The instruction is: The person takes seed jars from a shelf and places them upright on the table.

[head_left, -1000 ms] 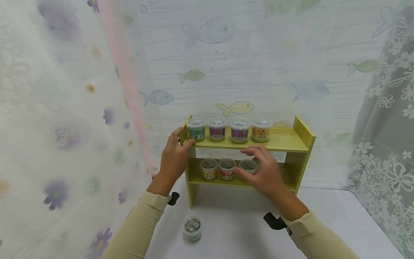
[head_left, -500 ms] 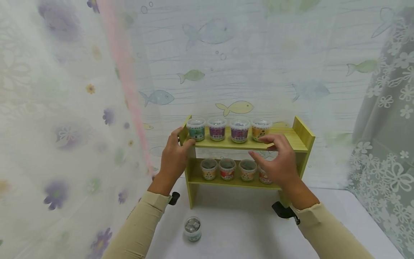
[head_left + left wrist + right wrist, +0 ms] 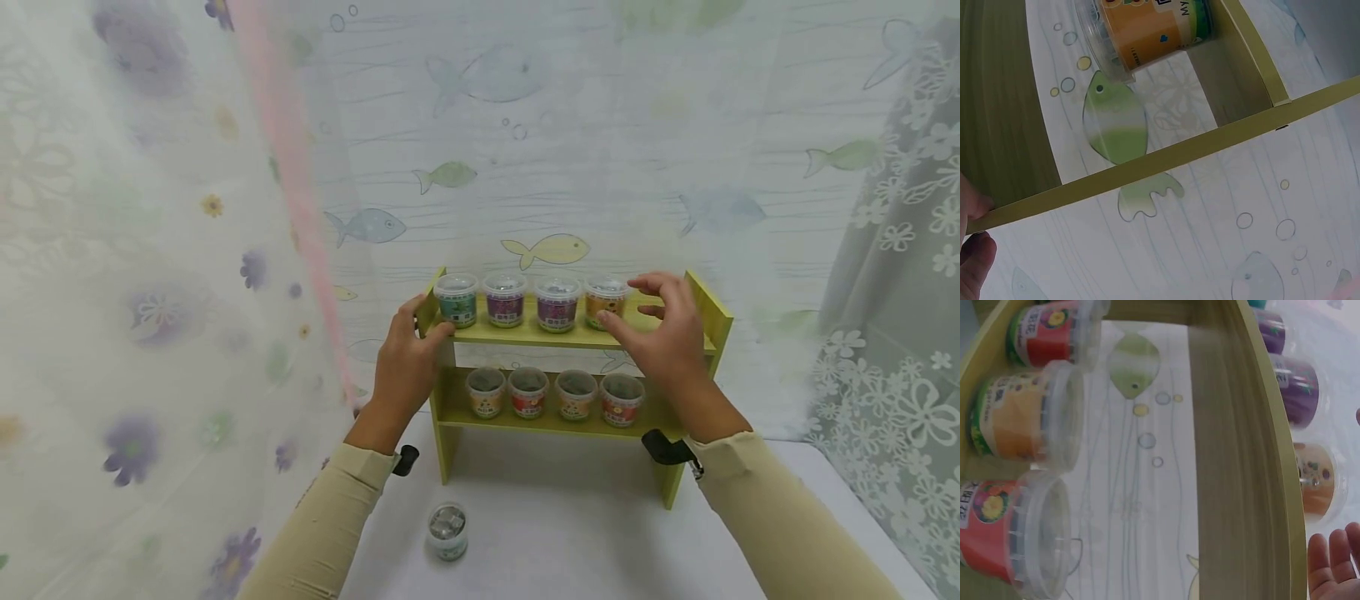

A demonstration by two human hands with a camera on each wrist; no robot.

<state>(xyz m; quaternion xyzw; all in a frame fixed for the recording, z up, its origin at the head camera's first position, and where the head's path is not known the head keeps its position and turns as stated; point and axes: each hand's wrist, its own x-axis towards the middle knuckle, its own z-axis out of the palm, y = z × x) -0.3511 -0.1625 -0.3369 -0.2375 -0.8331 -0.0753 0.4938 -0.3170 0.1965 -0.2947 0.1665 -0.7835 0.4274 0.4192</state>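
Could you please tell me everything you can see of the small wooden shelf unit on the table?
The shelf unit is a small two-tier rack of light yellow-green, wood-look board with upright side panels and an open back. It stands upright on the white table before a fish-print curtain. Four lidded cups line each tier. The left hand grips its left side panel at the upper tier; the right hand, fingers loosely curled, is in front of the upper tier's right part, though contact cannot be told.

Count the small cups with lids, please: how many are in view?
9. Four cups stand on the top shelf, four on the lower shelf, one on the table. None seems hidden.
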